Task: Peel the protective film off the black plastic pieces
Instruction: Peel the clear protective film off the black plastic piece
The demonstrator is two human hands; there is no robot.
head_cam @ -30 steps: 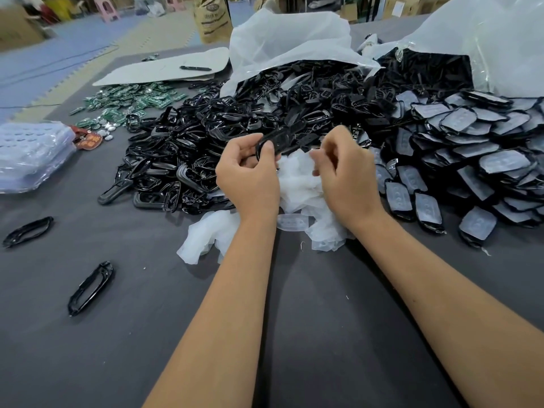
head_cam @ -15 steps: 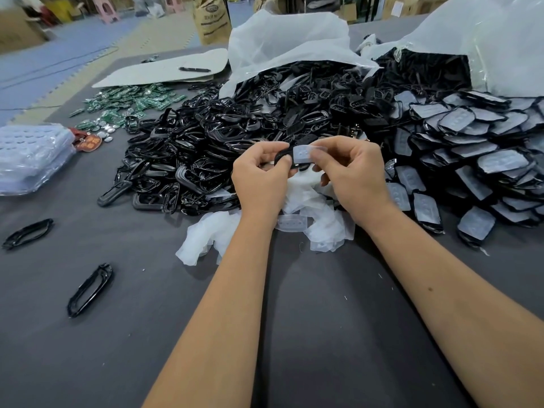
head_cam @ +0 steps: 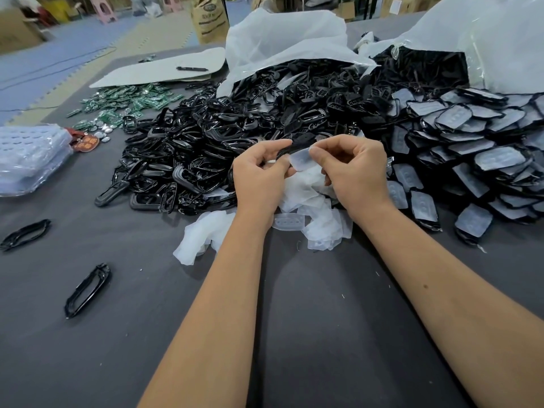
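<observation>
While you look through the head camera, your left hand (head_cam: 259, 175) grips the black plastic piece (head_cam: 290, 148) by its edges, above the heap of loose films (head_cam: 312, 207). Your right hand (head_cam: 357, 169) pinches the protective film (head_cam: 301, 158), half lifted. The piece seems light and stiff, with a glossy, slippery face; the film looks thin and soft, so hold it near its free corner. The grey bench (head_cam: 323, 319) carries heaps of peeled frames (head_cam: 182, 160) and covered pieces (head_cam: 471, 148), with 2 plastic bags (head_cam: 282, 33) behind.

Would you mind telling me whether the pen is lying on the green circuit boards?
No, the pen lies on the pale flat sheet beyond the green circuit boards, not on them.
</observation>
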